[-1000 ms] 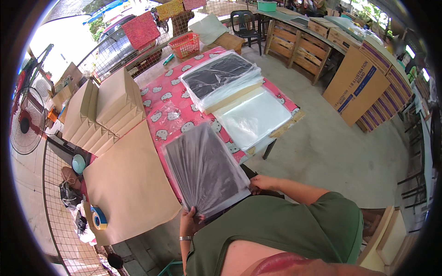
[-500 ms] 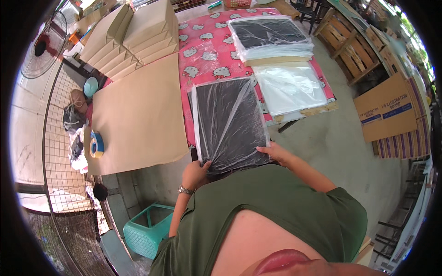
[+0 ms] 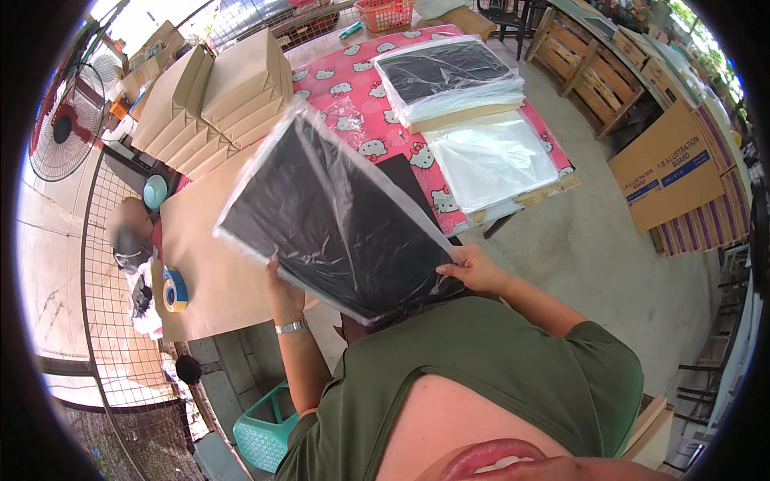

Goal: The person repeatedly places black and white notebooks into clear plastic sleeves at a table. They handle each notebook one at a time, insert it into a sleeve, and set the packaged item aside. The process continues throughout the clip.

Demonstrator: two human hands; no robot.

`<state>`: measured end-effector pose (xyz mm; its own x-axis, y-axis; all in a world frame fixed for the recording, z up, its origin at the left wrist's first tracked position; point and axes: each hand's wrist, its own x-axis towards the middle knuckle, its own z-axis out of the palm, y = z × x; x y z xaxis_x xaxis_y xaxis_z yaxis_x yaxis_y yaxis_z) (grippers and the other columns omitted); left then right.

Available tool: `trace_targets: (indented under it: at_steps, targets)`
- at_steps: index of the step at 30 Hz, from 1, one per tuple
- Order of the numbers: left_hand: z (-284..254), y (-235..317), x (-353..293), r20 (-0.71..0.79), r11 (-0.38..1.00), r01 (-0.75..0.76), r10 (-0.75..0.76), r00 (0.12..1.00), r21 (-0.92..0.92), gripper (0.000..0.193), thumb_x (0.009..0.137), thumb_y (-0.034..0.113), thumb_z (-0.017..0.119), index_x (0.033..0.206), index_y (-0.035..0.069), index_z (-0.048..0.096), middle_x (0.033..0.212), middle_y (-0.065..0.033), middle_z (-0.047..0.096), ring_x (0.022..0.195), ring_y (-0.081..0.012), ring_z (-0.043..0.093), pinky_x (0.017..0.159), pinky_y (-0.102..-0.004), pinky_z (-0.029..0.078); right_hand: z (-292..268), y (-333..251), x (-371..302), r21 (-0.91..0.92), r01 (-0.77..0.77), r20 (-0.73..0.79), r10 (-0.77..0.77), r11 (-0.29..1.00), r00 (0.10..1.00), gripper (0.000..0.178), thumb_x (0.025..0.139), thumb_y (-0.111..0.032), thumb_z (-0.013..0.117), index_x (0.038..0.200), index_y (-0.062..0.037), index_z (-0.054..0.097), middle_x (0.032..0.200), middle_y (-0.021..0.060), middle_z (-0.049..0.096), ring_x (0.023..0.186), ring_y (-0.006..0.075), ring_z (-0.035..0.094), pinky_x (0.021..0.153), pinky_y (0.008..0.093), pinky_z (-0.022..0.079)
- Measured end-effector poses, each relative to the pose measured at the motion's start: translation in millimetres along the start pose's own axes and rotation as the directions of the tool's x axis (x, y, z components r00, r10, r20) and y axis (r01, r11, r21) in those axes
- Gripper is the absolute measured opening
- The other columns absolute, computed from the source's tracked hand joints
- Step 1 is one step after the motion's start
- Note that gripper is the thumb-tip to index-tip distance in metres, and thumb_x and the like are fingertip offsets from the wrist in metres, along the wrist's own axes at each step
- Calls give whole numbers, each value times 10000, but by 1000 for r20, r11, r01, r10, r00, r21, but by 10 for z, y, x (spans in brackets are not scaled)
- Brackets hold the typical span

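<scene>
Hands [image 3: 476,270] holding black sheet [image 3: 333,212] (bagged), tape [image 3: 179,282]

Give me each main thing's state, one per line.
Bagged black sheet, held up, tilted
Left hand, gripping its lower-left edge
Right hand, gripping its right corner
Wrapped black stack, lying flat
Clear plastic sleeves, lying flat
Brown paper, spread out, partly hidden
Folded brown paper, stacked
Red basket, upright
Fan, upright, motion unclear

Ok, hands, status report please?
Left hand and right hand gripping edges. Plastic-wrapped black sheet held askew. Tape roll on brown paper, apart from sheet.
</scene>
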<state>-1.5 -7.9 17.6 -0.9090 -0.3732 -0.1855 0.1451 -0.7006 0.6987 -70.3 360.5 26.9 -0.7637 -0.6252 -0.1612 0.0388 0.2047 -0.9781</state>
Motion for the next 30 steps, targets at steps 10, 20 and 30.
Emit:
trace_targets:
  at_steps: [10,20,30]
  targets:
    - [385,-182,-476,186,837,-399,353,917,376,654,718,-29,577,1324,4,334,1311,-113,423,1214,-259,407,1016,-389,322,-299,93,297,-247,274,-73,-300,929,951,565,698,-98,757,1193,-31,493,1144,107,538,1082,211,490,940,328,370]
    - [612,-97,-659,295,737,-567,485,823,368,648,724,-38,642,1296,2,341,1249,-134,453,1136,-231,461,950,-353,392,-362,-814,151,490,575,-261,-520,655,813,726,675,-37,769,1292,-2,389,1280,93,470,1158,154,444,969,328,350]
    - [154,-546,-593,126,639,-111,22,992,761,342,753,40,706,1064,-12,574,1030,-80,613,911,-151,563,817,-293,445,5,146,336,251,182,-108,-159,951,981,501,692,-72,777,1132,-13,547,986,41,636,953,141,574,847,307,458]
